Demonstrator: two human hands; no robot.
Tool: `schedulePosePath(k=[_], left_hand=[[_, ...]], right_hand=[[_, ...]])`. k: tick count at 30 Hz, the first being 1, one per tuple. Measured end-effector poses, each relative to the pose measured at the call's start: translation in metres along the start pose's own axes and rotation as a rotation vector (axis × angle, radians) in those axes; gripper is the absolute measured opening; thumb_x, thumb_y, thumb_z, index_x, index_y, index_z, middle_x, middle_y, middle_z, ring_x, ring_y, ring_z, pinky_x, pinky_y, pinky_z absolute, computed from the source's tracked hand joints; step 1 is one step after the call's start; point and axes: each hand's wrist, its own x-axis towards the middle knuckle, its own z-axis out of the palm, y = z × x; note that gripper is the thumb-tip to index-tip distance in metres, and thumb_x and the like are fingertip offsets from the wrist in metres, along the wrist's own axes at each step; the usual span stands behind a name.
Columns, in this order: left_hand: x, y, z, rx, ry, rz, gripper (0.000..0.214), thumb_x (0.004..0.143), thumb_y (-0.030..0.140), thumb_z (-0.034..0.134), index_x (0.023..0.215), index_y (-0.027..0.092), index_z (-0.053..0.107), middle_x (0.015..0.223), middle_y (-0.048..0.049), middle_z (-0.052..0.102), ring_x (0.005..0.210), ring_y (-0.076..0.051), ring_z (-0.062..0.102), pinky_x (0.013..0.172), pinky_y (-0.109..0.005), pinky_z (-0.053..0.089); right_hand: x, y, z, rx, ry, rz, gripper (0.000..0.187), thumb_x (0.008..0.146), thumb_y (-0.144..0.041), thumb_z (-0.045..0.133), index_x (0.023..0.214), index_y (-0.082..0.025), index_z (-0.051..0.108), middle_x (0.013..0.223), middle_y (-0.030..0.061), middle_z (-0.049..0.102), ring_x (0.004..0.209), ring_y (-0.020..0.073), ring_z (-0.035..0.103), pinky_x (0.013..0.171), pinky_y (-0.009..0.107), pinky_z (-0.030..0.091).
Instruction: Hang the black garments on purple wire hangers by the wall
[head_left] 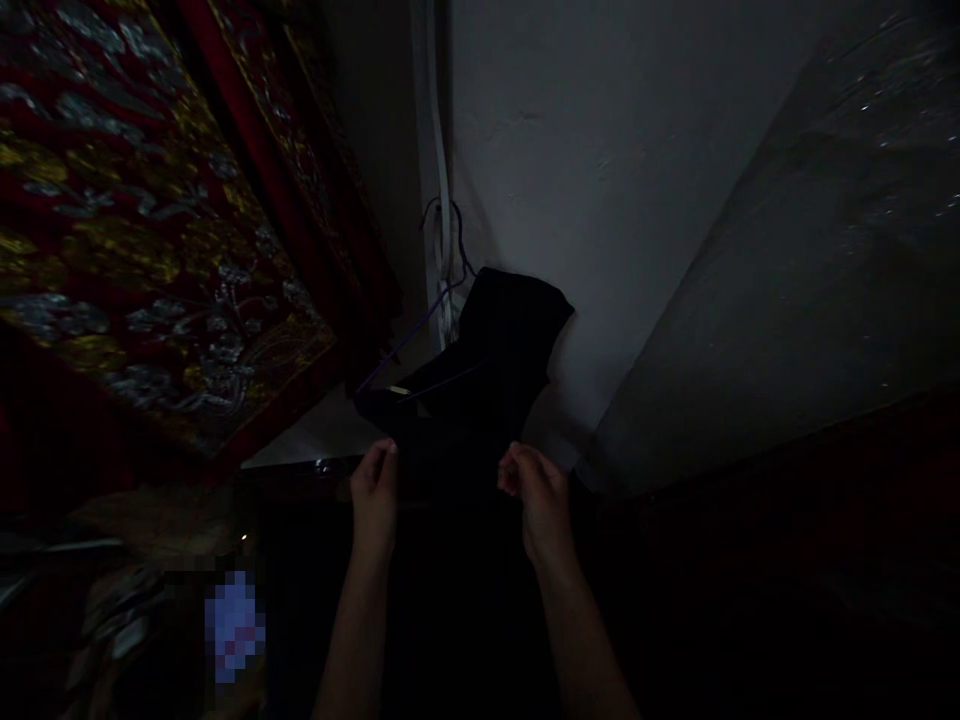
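Observation:
A black garment (pixel 502 350) hangs against the wall in front of me, partly on a thin purple clothes hanger (pixel 405 338). One side of the hanger's frame shows bare. My left hand (pixel 373 480) is closed in a pinch at the garment's lower left. Opposite it, my right hand (pixel 536 490) is closed with curled fingers at the lower right edge. Dark cloth fills the gap between both hands, and in this dim light its outline is hard to follow. A small pale tag (pixel 399 390) shows near the garment's left end.
At the left hangs a red cloth (pixel 259 150) with gold and silver embroidery. White cables (pixel 439 130) run down the pale wall (pixel 600 130) behind the hanger. A shiny sheet (pixel 825 270) covers the wall at right. Blurred items and a pixelated patch (pixel 235 625) lie lower left.

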Motion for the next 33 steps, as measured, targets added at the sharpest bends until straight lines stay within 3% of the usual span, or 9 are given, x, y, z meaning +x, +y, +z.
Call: schedulePosePath(k=[4,8,13,15,19,23,27,30,33], left_hand=[[0.0,0.002,-0.002,0.099,-0.121,0.061,0.032,0.081,0.049,0.069,0.078,0.018,0.067,0.07,0.0,0.062,0.072,-0.017,0.059,0.068,-0.025,0.046],[-0.008,0.005,0.006,-0.04,-0.01,0.044,0.034,0.083,0.052,0.068,0.085,0.019,0.069,0.077,-0.0004,0.064,0.073,-0.016,0.058,0.067,-0.024,0.045],[-0.032,0.021,0.027,-0.181,0.028,0.093,0.03,0.087,0.05,0.067,0.086,0.02,0.07,0.084,-0.0011,0.067,0.077,-0.016,0.061,0.07,-0.023,0.046],[-0.042,0.028,0.035,-0.138,-0.036,0.164,0.026,0.09,0.044,0.066,0.086,0.019,0.072,0.086,-0.0026,0.069,0.083,-0.017,0.064,0.076,-0.025,0.049],[-0.05,0.038,0.039,-0.063,-0.155,0.348,0.018,0.094,0.032,0.062,0.086,0.021,0.073,0.089,-0.0031,0.068,0.088,-0.017,0.064,0.082,-0.027,0.049],[-0.039,0.043,0.019,0.036,-0.281,0.452,0.015,0.095,0.031,0.061,0.09,0.023,0.072,0.102,-0.0051,0.066,0.103,-0.02,0.062,0.093,-0.03,0.048],[-0.021,0.03,-0.008,0.035,-0.576,0.269,0.026,0.099,0.045,0.052,0.114,0.026,0.062,0.12,-0.0066,0.065,0.113,-0.022,0.061,0.098,-0.034,0.049],[-0.011,0.015,-0.018,0.17,-0.773,0.129,0.04,0.1,0.049,0.048,0.131,0.025,0.055,0.124,-0.0074,0.067,0.115,-0.022,0.063,0.101,-0.036,0.05],[-0.002,0.011,-0.022,0.357,-0.889,0.137,0.046,0.099,0.047,0.05,0.137,0.023,0.056,0.136,-0.0091,0.065,0.127,-0.026,0.059,0.112,-0.042,0.043]], right_hand=[[0.004,0.008,-0.005,0.027,0.022,-0.054,0.036,0.078,-0.05,0.066,0.062,-0.019,0.059,0.057,-0.0011,0.057,0.056,0.0125,0.054,0.058,0.025,0.043],[0.014,0.023,-0.013,-0.022,0.006,-0.037,0.034,0.076,-0.05,0.063,0.06,-0.021,0.054,0.057,-0.0015,0.056,0.057,0.0148,0.054,0.063,0.029,0.045],[0.008,0.022,-0.021,-0.365,-0.238,-0.011,0.028,0.08,-0.047,0.062,0.073,-0.019,0.063,0.074,0.0023,0.065,0.079,0.0213,0.063,0.077,0.034,0.048],[-0.006,0.013,-0.017,-0.392,-0.403,-0.055,0.02,0.082,-0.035,0.064,0.096,-0.021,0.067,0.098,0.0031,0.07,0.1,0.023,0.065,0.091,0.036,0.048],[-0.031,-0.002,0.0,-0.372,-0.649,-0.14,0.055,0.082,-0.018,0.061,0.136,-0.024,0.051,0.136,0.006,0.061,0.129,0.0221,0.055,0.11,0.038,0.041],[-0.025,-0.017,0.013,-0.479,-0.668,-0.223,0.043,0.088,-0.015,0.049,0.129,-0.022,0.059,0.127,0.0074,0.067,0.12,0.0227,0.061,0.107,0.039,0.045],[0.006,-0.051,0.019,-0.609,-0.919,-0.391,0.035,0.088,-0.01,0.045,0.106,-0.023,0.072,0.097,0.003,0.072,0.092,0.0188,0.068,0.088,0.033,0.052],[0.035,-0.073,0.024,-0.624,-0.846,-0.613,0.035,0.084,-0.008,0.05,0.104,-0.022,0.075,0.1,0.0045,0.069,0.096,0.018,0.066,0.089,0.032,0.051],[0.069,-0.081,0.032,-0.59,-0.548,-0.755,0.038,0.079,-0.011,0.055,0.109,-0.023,0.074,0.104,0.0059,0.069,0.1,0.02,0.065,0.092,0.034,0.049]])
